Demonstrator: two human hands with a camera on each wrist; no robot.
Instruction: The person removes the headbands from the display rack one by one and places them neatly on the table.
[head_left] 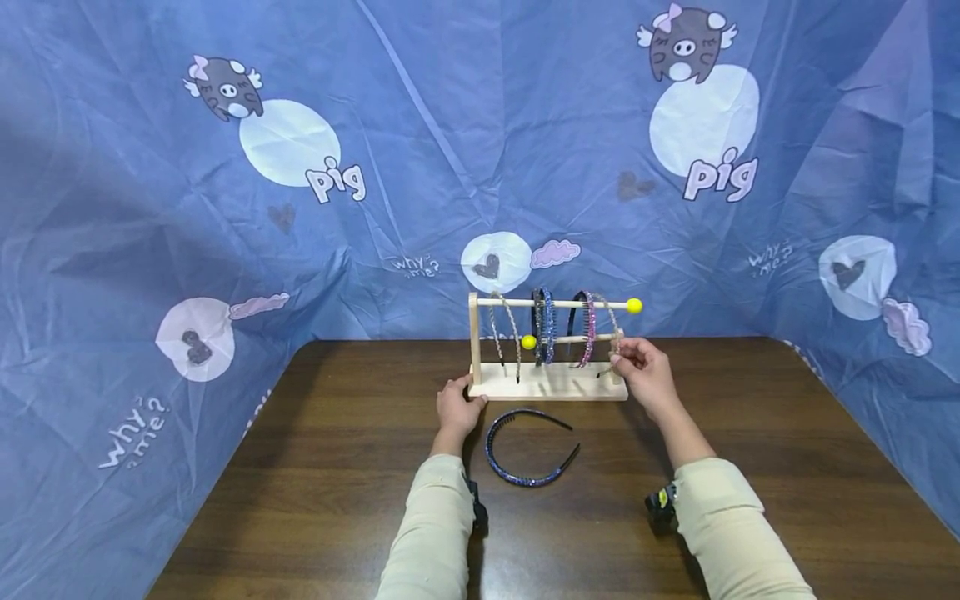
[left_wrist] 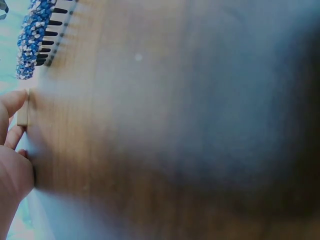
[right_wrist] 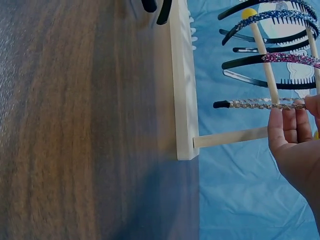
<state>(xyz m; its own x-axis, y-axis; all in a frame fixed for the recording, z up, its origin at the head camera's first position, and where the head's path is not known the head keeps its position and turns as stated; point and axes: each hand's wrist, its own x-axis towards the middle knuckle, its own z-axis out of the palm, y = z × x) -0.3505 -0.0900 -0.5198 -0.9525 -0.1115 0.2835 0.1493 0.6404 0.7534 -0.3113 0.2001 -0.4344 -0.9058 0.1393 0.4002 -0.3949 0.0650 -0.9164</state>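
A wooden headband stand (head_left: 547,385) has two rods with yellow ball ends. My left hand (head_left: 456,408) holds the left end of its base, which lies between thumb and fingers in the left wrist view. At the right end, my right hand (head_left: 649,382) pinches a braided beige headband (right_wrist: 245,104) between thumb and fingers. That headband hangs round the rods. Beside it hangs a pink glittery headband (head_left: 589,329), with blue (head_left: 550,329) and dark ones further left. Another braided headband (head_left: 512,325) hangs near the left post.
In front of the stand, a dark blue glittery toothed headband (head_left: 525,481) lies on the brown wooden table (head_left: 360,500). A blue printed cloth (head_left: 420,150) hangs behind and at both sides of the table.
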